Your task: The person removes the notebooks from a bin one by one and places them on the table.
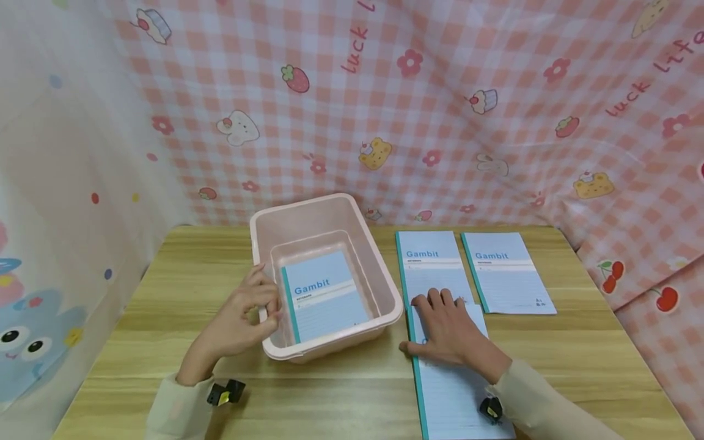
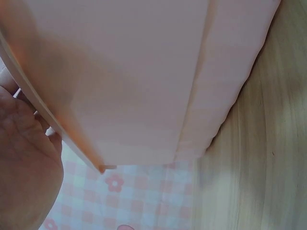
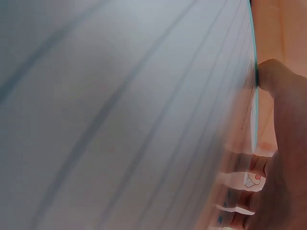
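Observation:
At the near left side of a pale pink plastic basin (image 1: 379, 256), my left hand (image 1: 239, 315) grips the rim with curled fingers. The left wrist view shows the basin's outer wall (image 2: 129, 81) with the hand (image 2: 26, 153) along its rim. Inside the basin lies a light blue Gambit notebook (image 1: 327, 296), cover up. My right hand (image 1: 448, 327) lies over the nearest notebook (image 1: 462, 397), thumb at its teal spine and fingers bent at its top edge, hiding part of the cover. In the right wrist view, the thumb (image 3: 273, 76) meets that spine.
Beyond the right hand lies another notebook (image 1: 431, 244), its lower end overlapped by the nearest one. A further notebook (image 1: 508, 278) lies to its right. All rest on a wooden table (image 1: 330, 403). A pink checked cloth (image 1: 341, 134) hangs behind the table.

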Available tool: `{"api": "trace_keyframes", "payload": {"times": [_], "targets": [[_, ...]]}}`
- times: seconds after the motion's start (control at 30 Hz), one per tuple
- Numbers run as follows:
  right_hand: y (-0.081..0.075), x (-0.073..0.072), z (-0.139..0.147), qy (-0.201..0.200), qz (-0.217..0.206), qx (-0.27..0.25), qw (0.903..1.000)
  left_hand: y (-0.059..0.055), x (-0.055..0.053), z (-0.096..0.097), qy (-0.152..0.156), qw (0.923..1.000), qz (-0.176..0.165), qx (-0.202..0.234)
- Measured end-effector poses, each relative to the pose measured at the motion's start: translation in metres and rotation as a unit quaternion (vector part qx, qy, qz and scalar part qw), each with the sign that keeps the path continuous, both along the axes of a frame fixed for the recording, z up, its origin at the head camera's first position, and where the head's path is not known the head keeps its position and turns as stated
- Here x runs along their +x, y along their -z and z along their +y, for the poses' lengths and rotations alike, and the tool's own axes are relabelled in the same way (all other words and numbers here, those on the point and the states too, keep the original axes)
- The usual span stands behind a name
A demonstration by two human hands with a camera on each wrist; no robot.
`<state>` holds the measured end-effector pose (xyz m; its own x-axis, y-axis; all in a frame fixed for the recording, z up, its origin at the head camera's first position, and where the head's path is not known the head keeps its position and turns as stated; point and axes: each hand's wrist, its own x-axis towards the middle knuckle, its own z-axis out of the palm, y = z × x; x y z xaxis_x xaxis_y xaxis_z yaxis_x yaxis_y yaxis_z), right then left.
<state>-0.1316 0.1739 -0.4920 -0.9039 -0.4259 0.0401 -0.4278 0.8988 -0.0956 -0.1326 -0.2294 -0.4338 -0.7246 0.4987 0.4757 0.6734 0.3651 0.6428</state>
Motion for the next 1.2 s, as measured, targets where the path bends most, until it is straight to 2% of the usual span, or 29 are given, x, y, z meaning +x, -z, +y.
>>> {"api": "trace_keyframes", "payload": {"times": [0.23,0.57,0.8,1.0,1.2], "targets": [[0.004,0.003,0.000,-0.002,0.017,-0.009,0.9998,-0.004,-0.002,0.001,0.001,1.0000,-0.006,0.005],[0.004,0.010,-0.003,0.006,0.013,0.000,0.9999,-0.005,-0.005,0.001,-0.003,1.0000,-0.007,-0.006],[0.005,0.015,-0.004,0.009,0.019,-0.010,0.9997,-0.004,0.000,0.000,-0.005,0.9999,-0.009,-0.003],[-0.004,0.013,-0.002,0.008,0.013,-0.021,0.9997,-0.001,0.003,0.000,-0.002,1.0000,-0.008,0.000],[-0.022,-0.002,0.005,-0.006,0.006,-0.078,0.9969,0.000,0.002,0.001,0.006,0.9999,-0.001,0.008]]}}
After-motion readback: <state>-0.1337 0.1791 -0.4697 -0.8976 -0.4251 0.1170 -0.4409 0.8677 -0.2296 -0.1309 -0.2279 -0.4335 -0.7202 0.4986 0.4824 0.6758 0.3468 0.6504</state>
